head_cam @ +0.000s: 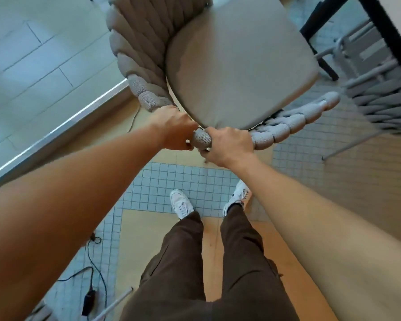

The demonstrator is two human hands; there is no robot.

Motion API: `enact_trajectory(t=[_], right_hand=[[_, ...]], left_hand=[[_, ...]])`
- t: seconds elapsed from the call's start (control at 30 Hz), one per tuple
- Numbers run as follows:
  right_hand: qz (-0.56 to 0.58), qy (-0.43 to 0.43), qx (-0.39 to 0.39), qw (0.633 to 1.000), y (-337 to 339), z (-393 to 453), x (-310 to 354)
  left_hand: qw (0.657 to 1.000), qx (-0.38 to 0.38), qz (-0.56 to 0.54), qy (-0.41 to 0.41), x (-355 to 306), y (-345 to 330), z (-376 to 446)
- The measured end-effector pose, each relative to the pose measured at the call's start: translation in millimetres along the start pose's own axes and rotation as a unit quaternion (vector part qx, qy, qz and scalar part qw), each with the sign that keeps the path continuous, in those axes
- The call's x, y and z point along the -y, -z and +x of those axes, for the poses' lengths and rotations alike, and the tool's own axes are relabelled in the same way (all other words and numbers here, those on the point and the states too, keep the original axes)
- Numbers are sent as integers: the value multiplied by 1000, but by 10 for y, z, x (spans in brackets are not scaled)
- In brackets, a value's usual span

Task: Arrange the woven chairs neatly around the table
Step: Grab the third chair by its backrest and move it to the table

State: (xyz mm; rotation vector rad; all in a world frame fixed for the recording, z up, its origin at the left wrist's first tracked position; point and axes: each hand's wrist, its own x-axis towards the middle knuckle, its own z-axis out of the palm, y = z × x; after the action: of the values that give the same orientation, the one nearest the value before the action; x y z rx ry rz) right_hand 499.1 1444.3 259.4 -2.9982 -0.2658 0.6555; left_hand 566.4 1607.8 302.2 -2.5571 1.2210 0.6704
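A grey woven chair (139,54) with a thick braided back and a beige seat cushion (239,66) stands right in front of me, seen from above. Both hands grip the top of its curved backrest. My left hand (174,128) and my right hand (229,147) are closed on the braid side by side, almost touching. The table (394,35) shows as a dark edge with a pale top at the upper right, and the chair's seat points toward it. A second woven chair (384,100) sits under the table's edge at the right.
A black table leg (320,49) stands just beyond the cushion. A glass wall with a metal sill (56,130) runs along the left. Black cables and an adapter (90,295) lie on the tiled floor at the lower left. My feet stand just behind the chair.
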Motion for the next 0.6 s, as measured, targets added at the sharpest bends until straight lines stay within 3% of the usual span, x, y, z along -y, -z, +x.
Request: enact_trajectory(t=[0.17,0.47,0.6], right_hand=[[-1,37,-3,999,28,-23,-166],[-19,60,-18,998,0,-161,-548],[-8,63,-29,998,66,-3,-651]], left_hand=[[1000,4,-1,22,-62,41,16],[999,5,10,-45,-271,49,289],[999,5,5,-35,-191,151,435]])
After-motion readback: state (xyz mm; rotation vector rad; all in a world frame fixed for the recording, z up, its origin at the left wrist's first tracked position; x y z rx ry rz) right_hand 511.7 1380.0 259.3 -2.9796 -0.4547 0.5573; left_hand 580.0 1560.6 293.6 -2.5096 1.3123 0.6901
